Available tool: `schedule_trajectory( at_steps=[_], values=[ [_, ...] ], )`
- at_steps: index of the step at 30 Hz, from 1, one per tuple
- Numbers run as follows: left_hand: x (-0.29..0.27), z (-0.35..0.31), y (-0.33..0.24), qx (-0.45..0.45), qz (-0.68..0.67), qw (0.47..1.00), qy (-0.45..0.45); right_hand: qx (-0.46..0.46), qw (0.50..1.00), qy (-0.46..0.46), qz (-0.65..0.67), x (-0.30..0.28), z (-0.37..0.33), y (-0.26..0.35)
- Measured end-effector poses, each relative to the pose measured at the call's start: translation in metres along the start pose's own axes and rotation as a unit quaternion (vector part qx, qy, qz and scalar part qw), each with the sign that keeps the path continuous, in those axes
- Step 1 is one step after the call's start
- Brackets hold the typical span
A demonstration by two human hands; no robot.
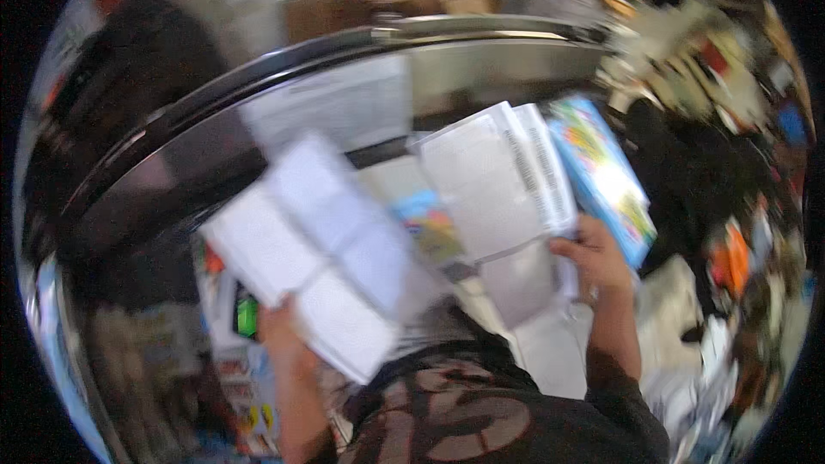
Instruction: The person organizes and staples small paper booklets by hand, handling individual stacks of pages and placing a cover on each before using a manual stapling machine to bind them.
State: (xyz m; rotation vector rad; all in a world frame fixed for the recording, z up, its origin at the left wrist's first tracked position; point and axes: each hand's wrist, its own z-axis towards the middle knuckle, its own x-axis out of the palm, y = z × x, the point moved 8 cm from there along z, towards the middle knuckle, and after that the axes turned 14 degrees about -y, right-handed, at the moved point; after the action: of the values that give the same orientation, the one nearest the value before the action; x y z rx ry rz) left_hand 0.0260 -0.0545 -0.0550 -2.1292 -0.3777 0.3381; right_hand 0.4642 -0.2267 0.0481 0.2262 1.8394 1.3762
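Observation:
My left hand (288,339) is closed on the lower left edge of some white sheets of paper (296,241), which show crossing fold creases and lie tilted. My right hand (599,259) grips a second bundle of papers (490,193) by its right edge, thumb on top. Its front sheet is creased and looks greyish, and printed sheets fan out behind it. Just beyond my right hand stands a blue box (601,180) with a colourful pattern. Between the two bundles shows part of a blue and yellow printed item (428,228). Motion blurs the left hand and its sheets.
A dark-rimmed panel (387,34) curves across the far side, with a printed sheet (344,107) in front of it. Brown cardboard (344,13) lies beyond. Mixed clutter fills the right, including an orange item (730,258). A bright green item (247,316) sits by my left hand.

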Motion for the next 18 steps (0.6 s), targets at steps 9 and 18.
schedule_trajectory(
  at_steps=[9, 18],
  values=[
    [0.024, 0.017, -0.122, 0.146, -0.161, 0.971, 0.102, 0.335, 0.924, 0.161, -0.093, -0.042, -0.173, -0.29],
    [0.028, 0.041, -0.163, 0.278, -0.032, 0.956, 0.084, 0.396, 0.913, -0.098, 0.021, -0.051, -0.093, -0.424]
  ],
)
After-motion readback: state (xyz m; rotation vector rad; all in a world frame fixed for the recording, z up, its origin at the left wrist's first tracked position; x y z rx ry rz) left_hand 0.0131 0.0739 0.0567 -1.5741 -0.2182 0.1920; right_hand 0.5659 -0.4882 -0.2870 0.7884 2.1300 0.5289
